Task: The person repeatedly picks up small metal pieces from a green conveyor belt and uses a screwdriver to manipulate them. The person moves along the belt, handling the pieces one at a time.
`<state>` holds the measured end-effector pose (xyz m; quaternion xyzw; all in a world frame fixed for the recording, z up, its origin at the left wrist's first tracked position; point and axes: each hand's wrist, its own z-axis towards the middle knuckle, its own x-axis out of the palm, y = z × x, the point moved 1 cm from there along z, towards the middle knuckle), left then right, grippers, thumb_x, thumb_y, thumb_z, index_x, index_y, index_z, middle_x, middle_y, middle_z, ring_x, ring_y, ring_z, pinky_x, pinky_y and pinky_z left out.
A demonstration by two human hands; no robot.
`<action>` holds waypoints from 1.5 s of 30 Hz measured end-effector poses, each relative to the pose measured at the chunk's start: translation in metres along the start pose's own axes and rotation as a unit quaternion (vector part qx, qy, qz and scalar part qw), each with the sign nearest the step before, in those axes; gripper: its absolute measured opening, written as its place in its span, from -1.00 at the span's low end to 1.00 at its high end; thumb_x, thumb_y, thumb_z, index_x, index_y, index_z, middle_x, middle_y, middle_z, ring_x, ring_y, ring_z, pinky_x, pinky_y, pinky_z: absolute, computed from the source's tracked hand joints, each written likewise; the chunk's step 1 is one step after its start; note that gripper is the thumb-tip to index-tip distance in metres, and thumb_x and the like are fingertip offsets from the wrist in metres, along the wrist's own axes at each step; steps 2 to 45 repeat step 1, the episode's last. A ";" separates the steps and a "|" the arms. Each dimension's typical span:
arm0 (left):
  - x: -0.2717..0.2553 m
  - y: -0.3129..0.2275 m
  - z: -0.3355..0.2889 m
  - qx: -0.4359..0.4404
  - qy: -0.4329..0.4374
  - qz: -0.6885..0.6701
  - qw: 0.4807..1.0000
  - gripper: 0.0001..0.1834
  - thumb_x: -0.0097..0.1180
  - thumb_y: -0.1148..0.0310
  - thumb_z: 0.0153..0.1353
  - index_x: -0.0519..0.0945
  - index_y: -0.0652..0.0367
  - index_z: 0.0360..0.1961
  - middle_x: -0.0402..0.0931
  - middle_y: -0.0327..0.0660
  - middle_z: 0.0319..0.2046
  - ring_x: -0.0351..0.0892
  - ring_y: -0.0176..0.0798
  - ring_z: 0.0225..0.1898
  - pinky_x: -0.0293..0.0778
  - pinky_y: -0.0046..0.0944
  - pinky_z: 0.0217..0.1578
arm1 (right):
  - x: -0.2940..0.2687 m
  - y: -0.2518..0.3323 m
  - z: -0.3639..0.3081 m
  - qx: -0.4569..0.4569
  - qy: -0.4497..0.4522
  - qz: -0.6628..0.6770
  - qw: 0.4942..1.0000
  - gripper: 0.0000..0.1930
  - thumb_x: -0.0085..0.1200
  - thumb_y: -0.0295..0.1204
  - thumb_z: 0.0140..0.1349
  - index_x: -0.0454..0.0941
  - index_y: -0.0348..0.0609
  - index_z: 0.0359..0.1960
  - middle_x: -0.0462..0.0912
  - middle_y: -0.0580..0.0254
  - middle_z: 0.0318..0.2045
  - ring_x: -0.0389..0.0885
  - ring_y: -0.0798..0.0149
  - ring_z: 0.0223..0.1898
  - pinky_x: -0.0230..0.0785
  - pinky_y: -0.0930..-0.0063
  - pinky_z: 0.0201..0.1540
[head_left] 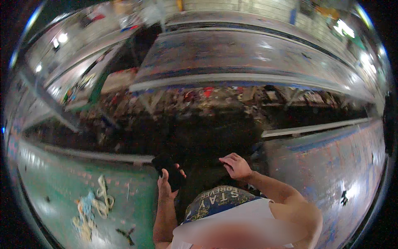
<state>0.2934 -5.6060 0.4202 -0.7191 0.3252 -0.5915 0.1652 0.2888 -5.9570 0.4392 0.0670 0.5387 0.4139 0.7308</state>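
Note:
In my left hand (pixel 163 184) is a black smartphone (pixel 168 171), with the thumb lying across its near side and fingertips wrapping round the far edge. It is held upright in front of my body, beside the green panel's inner edge. My right hand (pixel 237 166) is raised to the right of the phone and apart from it. Its fingers are loosely curled together and point left, and nothing shows in them. A dark printed cloth (pixel 215 203) covers my front below the hands.
On the scuffed green panel (pixel 137 199) at left lie tangled pale rope (pixel 103 197) and light blue cloth (pixel 87 205). A scratched grey panel (pixel 319 178) stands at right. Ahead, a dark gap with mixed litter (pixel 207 97) runs below a wide conveyor belt (pixel 240 52).

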 end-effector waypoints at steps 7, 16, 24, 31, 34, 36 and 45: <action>0.020 0.007 0.024 -0.015 0.018 0.018 1.000 -0.40 0.32 -0.07 0.44 0.53 0.18 0.22 0.67 -0.10 0.00 0.74 -0.01 -0.12 0.72 0.10 -0.12 | -0.021 -0.013 -0.004 0.018 -0.030 -0.015 0.999 -0.58 0.25 -0.59 0.24 0.66 -0.13 0.17 0.75 0.02 -0.05 0.71 -0.11 0.01 0.63 0.07 0.12; 0.020 0.007 0.024 -0.015 0.018 0.018 1.000 -0.40 0.32 -0.07 0.44 0.53 0.18 0.22 0.67 -0.10 0.00 0.74 -0.01 -0.12 0.72 0.10 -0.12 | -0.021 -0.013 -0.004 0.018 -0.030 -0.015 0.999 -0.58 0.25 -0.59 0.24 0.66 -0.13 0.17 0.75 0.02 -0.05 0.71 -0.11 0.01 0.63 0.07 0.12; 0.020 0.007 0.024 -0.015 0.018 0.018 1.000 -0.40 0.32 -0.07 0.44 0.53 0.18 0.22 0.67 -0.10 0.00 0.74 -0.01 -0.12 0.72 0.10 -0.12 | -0.021 -0.013 -0.004 0.018 -0.030 -0.015 0.999 -0.58 0.25 -0.59 0.24 0.66 -0.13 0.17 0.75 0.02 -0.05 0.71 -0.11 0.01 0.63 0.07 0.12; 0.020 0.007 0.024 -0.015 0.018 0.018 1.000 -0.40 0.32 -0.07 0.44 0.53 0.18 0.22 0.67 -0.10 0.00 0.74 -0.01 -0.12 0.72 0.10 -0.12 | -0.021 -0.013 -0.004 0.018 -0.030 -0.015 0.999 -0.58 0.25 -0.59 0.24 0.66 -0.13 0.17 0.75 0.02 -0.05 0.71 -0.11 0.01 0.63 0.07 0.12; 0.020 0.007 0.024 -0.015 0.018 0.018 1.000 -0.40 0.32 -0.07 0.44 0.53 0.18 0.22 0.67 -0.10 0.00 0.74 -0.01 -0.12 0.72 0.10 -0.12 | -0.021 -0.013 -0.004 0.018 -0.030 -0.015 0.999 -0.58 0.25 -0.59 0.24 0.66 -0.13 0.17 0.75 0.02 -0.05 0.71 -0.11 0.01 0.63 0.07 0.12; 0.020 0.007 0.024 -0.015 0.018 0.018 1.000 -0.40 0.32 -0.07 0.44 0.53 0.18 0.22 0.67 -0.10 0.00 0.74 -0.01 -0.12 0.72 0.10 -0.12 | -0.021 -0.013 -0.004 0.018 -0.030 -0.015 0.999 -0.58 0.25 -0.59 0.24 0.66 -0.13 0.17 0.75 0.02 -0.05 0.71 -0.11 0.01 0.63 0.07 0.12; 0.020 0.007 0.024 -0.015 0.018 0.018 1.000 -0.40 0.32 -0.07 0.44 0.53 0.18 0.22 0.67 -0.10 0.00 0.74 -0.01 -0.12 0.72 0.10 -0.12 | -0.021 -0.013 -0.004 0.018 -0.030 -0.015 0.999 -0.58 0.25 -0.59 0.24 0.66 -0.13 0.17 0.75 0.02 -0.05 0.71 -0.11 0.01 0.63 0.07 0.12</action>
